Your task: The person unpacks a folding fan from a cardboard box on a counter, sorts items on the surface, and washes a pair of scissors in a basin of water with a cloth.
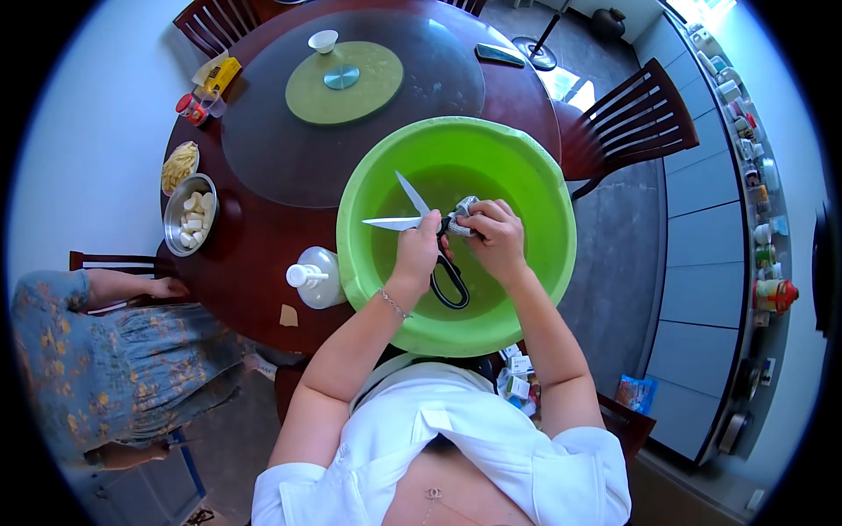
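Note:
A pair of scissors (399, 223) with black handles is in my left hand (418, 250), its blades spread apart and pointing left. My left fingers grip it near the pivot, and one black handle loop hangs below them. My right hand (496, 243) pinches a crumpled grey, mesh-like scrubber (462, 216) against the scissors by the pivot. Both hands are over a big lime-green basin (368, 188), which holds shallow, cloudy water (509, 197).
A clear pump bottle (322, 276) stands left of the basin on the round dark table (263, 228). Farther left are a steel bowl (168, 230) of white chunks and a plate of pale strips (180, 167). Another person (132, 351) is at the left. A chair (645, 114) stands right.

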{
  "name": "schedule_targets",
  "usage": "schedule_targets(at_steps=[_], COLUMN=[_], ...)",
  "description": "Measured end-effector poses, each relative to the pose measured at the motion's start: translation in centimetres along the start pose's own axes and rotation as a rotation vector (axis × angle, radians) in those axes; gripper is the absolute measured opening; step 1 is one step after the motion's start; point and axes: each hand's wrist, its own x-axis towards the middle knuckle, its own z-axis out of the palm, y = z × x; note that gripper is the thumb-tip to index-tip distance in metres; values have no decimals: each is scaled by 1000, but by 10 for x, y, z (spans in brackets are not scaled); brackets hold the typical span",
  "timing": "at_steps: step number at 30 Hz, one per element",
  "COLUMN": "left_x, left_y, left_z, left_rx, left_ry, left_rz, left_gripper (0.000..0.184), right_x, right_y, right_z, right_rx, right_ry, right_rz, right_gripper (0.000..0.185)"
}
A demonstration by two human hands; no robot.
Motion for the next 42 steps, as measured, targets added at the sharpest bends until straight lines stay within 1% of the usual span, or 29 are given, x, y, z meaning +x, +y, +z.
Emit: schedule_targets(at_steps=[3,5,8,10,14,17,20,23,26,31,35,36,39,42], left_x=[-2,-2,-3,-5,-5,-2,-2,-3,-2,-2,0,1,-1,-6], left_y=[5,3,8,8,10,6,4,5,4,-1,-5,-4,1,5], left_z=[-2,-5,-7,-8,-4,-7,-4,-4,-5,-1,-2,-3,-2,0], left_rx=[-43,-32,-45,-49,-50,-116,-142,-134,-124,-100,-125,-136,-149,-151], left_ry=[-32,-40,-76,-89,-85,-68,-39,-29,-31,-5,0,3,-6,-15], left_rz=[-113,-112,-79,-40,-64,-60,-31,-18,-10,-40,-24,-37,-60,-66], left_gripper=[30,31,30,30,29,29,29,31,33,33,32,33,33,32], right_x=[0,-2,-6,-4,2,-4,-9,-14,-11,-7,-6,-7,-6,-8], right_y=[4,6,15,12,0,-4,-13,-9,-14,-24,-27,-24,-18,-23], right_z=[0,-5,-13,-13,-11,-4,0,2,2,14,20,21,17,19], right_rx=[31,79,169,203,208,270,354,455,295,277,294,225,5,-64], right_ry=[7,8,32,20,37,127,233,273,240,241,190,179,200,269], right_rz=[33,58,189,174,204,362,439,504,430,411,328,240,87,81], right_gripper=[18,17,15,16,16,16,15,15,13,14,18,20,23,24])
